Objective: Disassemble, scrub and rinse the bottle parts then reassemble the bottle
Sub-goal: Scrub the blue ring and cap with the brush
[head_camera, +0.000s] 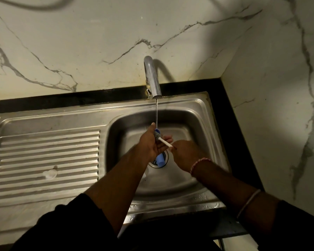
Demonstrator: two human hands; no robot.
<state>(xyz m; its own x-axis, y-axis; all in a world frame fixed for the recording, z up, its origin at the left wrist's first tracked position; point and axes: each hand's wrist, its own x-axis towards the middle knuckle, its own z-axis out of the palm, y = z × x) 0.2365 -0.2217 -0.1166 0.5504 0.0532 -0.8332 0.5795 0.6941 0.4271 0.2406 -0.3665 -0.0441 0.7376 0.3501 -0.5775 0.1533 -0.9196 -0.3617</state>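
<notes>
The scrubbing step looks to be in hand. Over the basin of the stainless-steel sink (pixel 203 113), the person's left hand (pixel 150 142) is curled around a small blue plastic bottle (pixel 160 159), whose lower end pokes out below the palm, above the round metal drain (pixel 166 156). The right hand (pixel 184 153) pinches the end of a thin brush with a white handle and grey bristles (pixel 164 141); the bristle end sits at the bottle's upper end, which lies beneath a thin stream of water (pixel 156 113) falling from the curved chrome tap (pixel 152 78). Whether the bristles are inside the neck or only against it cannot be made out.

Judging from this, the next move calls for working the brush while the left hand keeps the bottle steady under the stream, then rinsing.

Nothing can be seen of the bottle's inside. The sink basin holds no standing water that can be seen. On the ribbed draining board (pixel 49 160) to the left lies a small clear plastic piece (pixel 50 173), possibly a bottle part, well apart from the hands.
</notes>
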